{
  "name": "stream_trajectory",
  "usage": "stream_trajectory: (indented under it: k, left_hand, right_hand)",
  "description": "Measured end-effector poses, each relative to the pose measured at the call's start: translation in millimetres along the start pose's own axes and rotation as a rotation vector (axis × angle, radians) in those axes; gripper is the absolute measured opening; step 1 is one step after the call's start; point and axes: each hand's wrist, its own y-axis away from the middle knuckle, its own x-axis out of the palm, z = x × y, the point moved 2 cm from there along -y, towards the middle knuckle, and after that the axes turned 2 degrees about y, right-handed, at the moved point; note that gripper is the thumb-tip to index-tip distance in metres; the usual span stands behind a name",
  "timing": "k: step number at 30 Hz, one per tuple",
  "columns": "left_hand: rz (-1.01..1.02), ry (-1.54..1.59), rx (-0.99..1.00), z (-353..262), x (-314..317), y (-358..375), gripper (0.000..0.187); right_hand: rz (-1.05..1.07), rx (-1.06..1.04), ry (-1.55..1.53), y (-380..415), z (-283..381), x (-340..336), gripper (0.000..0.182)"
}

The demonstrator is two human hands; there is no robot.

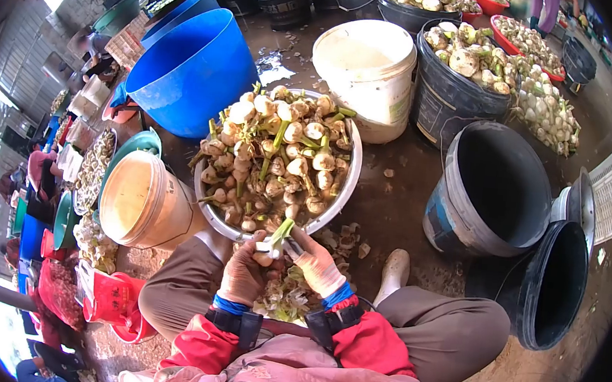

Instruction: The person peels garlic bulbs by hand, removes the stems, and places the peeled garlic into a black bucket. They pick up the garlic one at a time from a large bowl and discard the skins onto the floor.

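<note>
I see the big blue plastic tub (192, 69) tipped behind, then the wide metal basin (347, 184) heaped with bulbs, set straight ahead within reach. My left hand (243, 273) wraps the small green-stemmed white bulb (277, 240) over my lap; my right hand (317, 266) pinches its top, steadying it.

The floor (401, 200) is wet, dark and dirty. A metal basin (347, 187) heaped with garlic stands at its centre. At 10 o'clock from the basin lies a tipped blue tub (192, 69); at 8 o'clock, a tan bucket (144, 201) on its side. A white bucket (366, 68) stands at 1 o'clock, a black bucket of bulbs (451, 94) at 2 o'clock, and a grey-rimmed bucket (494, 187) at 3 o'clock. Trimmings (349, 239) litter the floor at 5 o'clock.
</note>
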Motion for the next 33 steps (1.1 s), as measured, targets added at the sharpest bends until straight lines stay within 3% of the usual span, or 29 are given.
stream_trajectory:
  k: [2, 4, 6, 11, 12, 13, 15, 17, 19, 20, 21, 23, 25, 27, 29, 31, 33]
  left_hand:
    - [0.005, -0.079, 0.013, 0, 0, 0, 0.048]
    - [0.023, -0.606, 0.269, -1, 8, 4, 0.056]
    - [0.015, -0.623, 0.296, 0, 11, 8, 0.06]
    - [-0.021, -0.707, 0.425, 1, 20, 11, 0.08]
    - [0.012, -0.562, 0.391, 0, 22, 8, 0.064]
    - [0.009, -0.561, 0.393, -3, 19, 6, 0.064]
    - [0.099, 0.076, -0.248, 2, 9, -2, 0.058]
    - [0.024, 0.175, -0.316, 4, 5, -7, 0.057]
    - [0.157, 0.132, -0.472, 4, 6, 1, 0.056]
    - [0.1, -0.026, -0.455, 2, 8, 2, 0.058]
    - [0.068, -0.189, -0.335, -1, 9, 2, 0.057]
    - [0.08, -1.055, 0.664, -15, 7, -12, 0.045]
    - [-0.106, -0.523, 0.364, -26, -1, -5, 0.033]
    - [-0.135, -0.691, 0.453, -39, 18, 6, 0.031]
    - [0.151, -1.191, 0.353, -45, 35, 7, 0.027]
    - [0.188, -1.203, 0.314, -40, 22, 0, 0.022]
    - [0.164, -0.869, 0.149, -32, 24, 0, 0.019]
  right_hand:
    - [0.006, 0.041, -0.054, 3, -1, 3, 0.037]
    - [-0.055, 0.117, -0.078, 3, -8, 1, 0.037]
    - [-0.157, 0.225, -0.097, 3, -11, 1, 0.035]
    - [-0.154, 0.209, -0.083, 3, -9, -2, 0.033]
    - [-0.14, 0.19, -0.097, 2, -10, -3, 0.032]
    - [-0.137, 0.192, -0.097, 3, -11, -5, 0.032]
    - [-0.067, 0.092, -0.139, 4, -7, -4, 0.032]
    - [-0.038, 0.106, -0.264, 4, -3, -8, 0.034]
    - [0.106, 0.186, -0.384, 4, 2, -13, 0.036]
    - [0.077, 0.224, -0.422, 6, 11, -11, 0.037]
    - [0.079, 0.226, -0.42, 5, 12, -12, 0.037]
    - [0.01, 0.101, -0.353, 1, 13, -16, 0.036]
    - [-0.068, 0.161, -0.208, -4, 5, -17, 0.035]
    - [-0.087, 0.206, -0.014, -2, 5, -13, 0.036]
    - [-0.027, 0.232, 0.08, -6, -5, -14, 0.038]
    - [0.023, 0.216, 0.082, -6, -9, -13, 0.038]
    - [-0.026, 0.203, 0.118, -4, 4, -8, 0.036]
